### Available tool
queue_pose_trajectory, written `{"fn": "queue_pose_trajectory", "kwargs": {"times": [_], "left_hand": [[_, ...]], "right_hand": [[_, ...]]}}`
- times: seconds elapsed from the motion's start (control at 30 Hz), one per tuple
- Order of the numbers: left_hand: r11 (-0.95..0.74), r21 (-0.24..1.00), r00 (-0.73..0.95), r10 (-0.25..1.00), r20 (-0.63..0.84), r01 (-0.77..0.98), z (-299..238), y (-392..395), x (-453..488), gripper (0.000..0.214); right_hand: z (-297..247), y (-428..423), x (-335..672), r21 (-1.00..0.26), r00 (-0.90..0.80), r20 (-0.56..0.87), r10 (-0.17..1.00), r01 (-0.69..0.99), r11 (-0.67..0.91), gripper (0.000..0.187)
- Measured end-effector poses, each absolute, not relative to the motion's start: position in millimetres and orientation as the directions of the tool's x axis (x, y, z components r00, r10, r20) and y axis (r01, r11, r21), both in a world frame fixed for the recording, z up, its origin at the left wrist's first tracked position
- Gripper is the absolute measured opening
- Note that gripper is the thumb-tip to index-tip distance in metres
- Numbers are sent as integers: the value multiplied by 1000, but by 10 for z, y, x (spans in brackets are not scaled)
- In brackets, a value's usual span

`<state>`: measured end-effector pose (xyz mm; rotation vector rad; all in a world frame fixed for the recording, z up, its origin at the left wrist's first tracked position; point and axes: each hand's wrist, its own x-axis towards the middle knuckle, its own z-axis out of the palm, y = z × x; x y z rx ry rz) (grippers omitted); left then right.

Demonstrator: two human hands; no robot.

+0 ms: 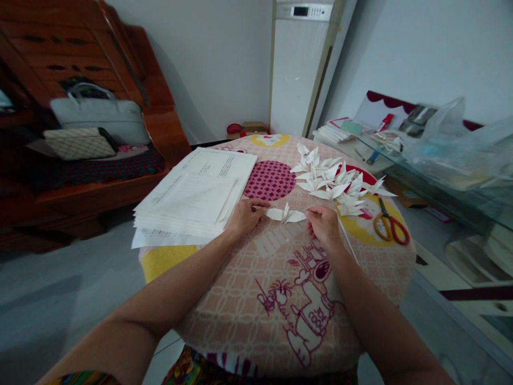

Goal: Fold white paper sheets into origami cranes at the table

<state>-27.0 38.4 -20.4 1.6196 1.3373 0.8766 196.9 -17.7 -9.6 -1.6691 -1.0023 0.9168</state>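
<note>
A white folded paper crane (285, 214) is held low over the patterned tablecloth (240, 299), its wings spread sideways. My left hand (248, 215) pinches the tip of its left wing, while the fingers of my right hand (323, 224) are closed on the right wing tip. Beyond my right hand lies a loose pile of white paper cranes (328, 174). A thin white stick or strip (348, 240) runs beside my right wrist. Left of my left hand sits a thick stack of printed paper (188, 187) with smaller sheets on top.
Scissors (387, 222) with orange and red handles lie near the table's right edge. A glass-topped stand (436, 187) at the right carries papers and plastic bags. To the left is a wooden bench (156, 117) holding a grey bag (100, 115). A tall white appliance (298, 75) stands behind.
</note>
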Motion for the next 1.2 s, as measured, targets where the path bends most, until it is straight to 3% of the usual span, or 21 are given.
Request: {"fn": "queue_pose_trajectory", "kwargs": {"times": [0.1, 0.17, 0.3, 0.43, 0.6, 0.73, 0.93, 1.2], "left_hand": [[-67, 917, 189, 982, -9, 394, -159, 357, -248, 29], [-87, 907, 187, 982, 10, 412, -108, 328, -241, 30], [-184, 821, 213, 974, 77, 541, -4, 262, -237, 36], [-338, 690, 301, 937, 180, 640, 9, 226, -220, 46], [-531, 521, 456, 846, 277, 669, -87, 219, -190, 54], [-577, 412, 506, 817, 278, 705, -92, 191, -144, 42], [-533, 185, 507, 845, 171, 826, 35, 164, -38, 29], [-536, 191, 502, 842, 198, 823, -15, 177, -23, 26]], "right_hand": [[-100, -158, 2028, -908, 385, -65, 921, 361, -215, 21], [-74, -159, 2069, -819, 380, 59, 923, 548, -173, 23], [26, -235, 2071, -432, 247, 317, 916, 897, -92, 34], [63, -360, 1916, -160, 13, 259, 966, 987, 30, 56], [-19, -384, 1688, 67, -140, 194, 971, 989, 129, 53], [-52, -311, 1635, 135, -146, 186, 972, 983, 122, 45], [5, -299, 1633, 122, -107, 180, 978, 989, 86, 39], [125, -343, 1550, 95, -41, 165, 985, 995, 26, 32]]}}
